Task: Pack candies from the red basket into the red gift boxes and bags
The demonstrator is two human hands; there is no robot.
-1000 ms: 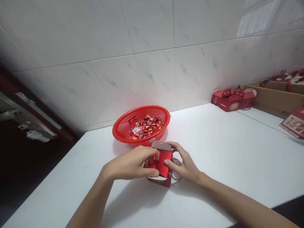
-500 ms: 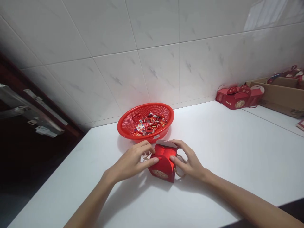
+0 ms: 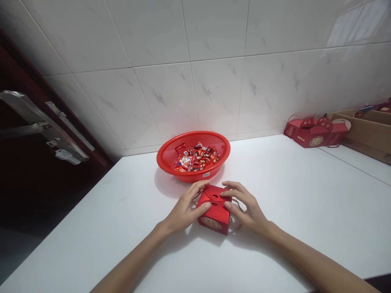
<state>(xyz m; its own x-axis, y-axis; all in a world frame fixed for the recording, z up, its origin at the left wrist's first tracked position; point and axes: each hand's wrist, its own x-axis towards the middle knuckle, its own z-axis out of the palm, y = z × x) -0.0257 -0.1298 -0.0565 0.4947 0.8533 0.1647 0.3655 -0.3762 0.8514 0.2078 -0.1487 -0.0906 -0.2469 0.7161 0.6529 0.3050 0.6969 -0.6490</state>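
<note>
A small red box with a pale round pattern on its front stands on the white table between my hands. Its top flaps lie folded down, and slots show in them. My left hand grips the box's left side, thumb on the top near the front. My right hand holds the right side, thumb and fingertips on the top flaps. Twisted cord loops stick out at the box's sides, partly hidden by my hands. Just behind sits a red plastic basket of wrapped sweets.
More red boxes stand at the back right beside an open cardboard carton. A tiled wall runs behind the white table. On the left is a dark door with a metal handle.
The box's upright back flap and curved front flap have been folded down onto its top, with my fingers following them. The view has shifted slightly.
</note>
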